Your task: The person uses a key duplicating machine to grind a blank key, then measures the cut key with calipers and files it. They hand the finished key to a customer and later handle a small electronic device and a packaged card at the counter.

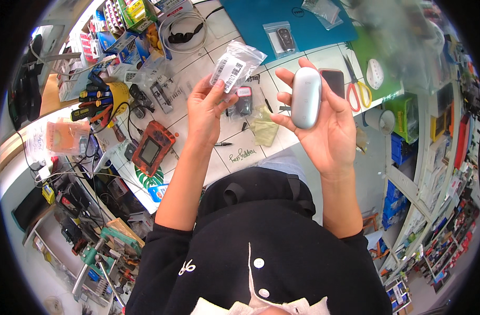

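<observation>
My left hand (205, 113) is raised over the white tiled tabletop (195, 68), pinching a small clear plastic bag (250, 55) with a white barcode label. To the right, my right hand (332, 131) is turned palm up. A smooth silver oblong device (306, 97) lies along its fingers, held upright with the thumb at its side. What is inside the bag is hidden by the label. Below the bag, a dark key fob (243, 105) with a pale label rests on the table, beside a thin black screwdriver (265, 98) and a crumpled yellowish pouch (264, 127).
A teal laptop (250, 21) bears a bagged key fob (285, 39). Scissors (363, 94), a dark phone-like slab (332, 81) and a white mouse (375, 73) lie at right. At left are a translucent orange handheld device (153, 147), a yellow tool holder (118, 94) and coiled cable (183, 34).
</observation>
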Motion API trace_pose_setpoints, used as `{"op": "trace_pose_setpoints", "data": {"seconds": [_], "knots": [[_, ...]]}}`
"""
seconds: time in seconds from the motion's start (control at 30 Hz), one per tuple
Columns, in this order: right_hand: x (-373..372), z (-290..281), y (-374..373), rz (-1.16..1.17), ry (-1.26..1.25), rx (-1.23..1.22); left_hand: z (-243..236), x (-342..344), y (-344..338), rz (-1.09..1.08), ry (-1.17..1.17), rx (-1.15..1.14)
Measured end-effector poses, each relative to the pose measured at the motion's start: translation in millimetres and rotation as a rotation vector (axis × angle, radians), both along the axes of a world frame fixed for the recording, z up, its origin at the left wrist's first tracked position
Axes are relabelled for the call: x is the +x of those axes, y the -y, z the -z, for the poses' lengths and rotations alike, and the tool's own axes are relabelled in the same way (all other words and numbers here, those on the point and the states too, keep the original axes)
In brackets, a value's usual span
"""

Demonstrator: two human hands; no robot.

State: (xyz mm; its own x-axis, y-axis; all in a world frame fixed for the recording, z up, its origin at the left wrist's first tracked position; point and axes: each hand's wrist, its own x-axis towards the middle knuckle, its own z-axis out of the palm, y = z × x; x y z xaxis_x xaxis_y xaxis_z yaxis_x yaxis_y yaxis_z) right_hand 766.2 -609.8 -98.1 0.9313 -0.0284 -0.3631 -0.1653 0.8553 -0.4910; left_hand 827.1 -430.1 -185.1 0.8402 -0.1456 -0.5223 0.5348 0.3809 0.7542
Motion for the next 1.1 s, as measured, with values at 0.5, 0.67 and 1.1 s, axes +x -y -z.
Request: {"op": "trace_pose_setpoints", "data": {"seconds": [0.5, 0.67, 1.1], "knots": [[4.6, 3.3, -3.0, -0.336, -0.166, -0.56, 16.4, 14.0, 2.5, 0.376, 0.462, 1.008], [20.3, 5.4, -32.8, -1.001, 0.06, -0.915, -48.5, -52.4, -32.8, 0.32, 0.562, 0.556], [13.6, 42.4, -183.4, -1.316, 0.286, -0.922, -35.9, -176.7, -146.5, -0.27, -0.055, 0.044]]}}
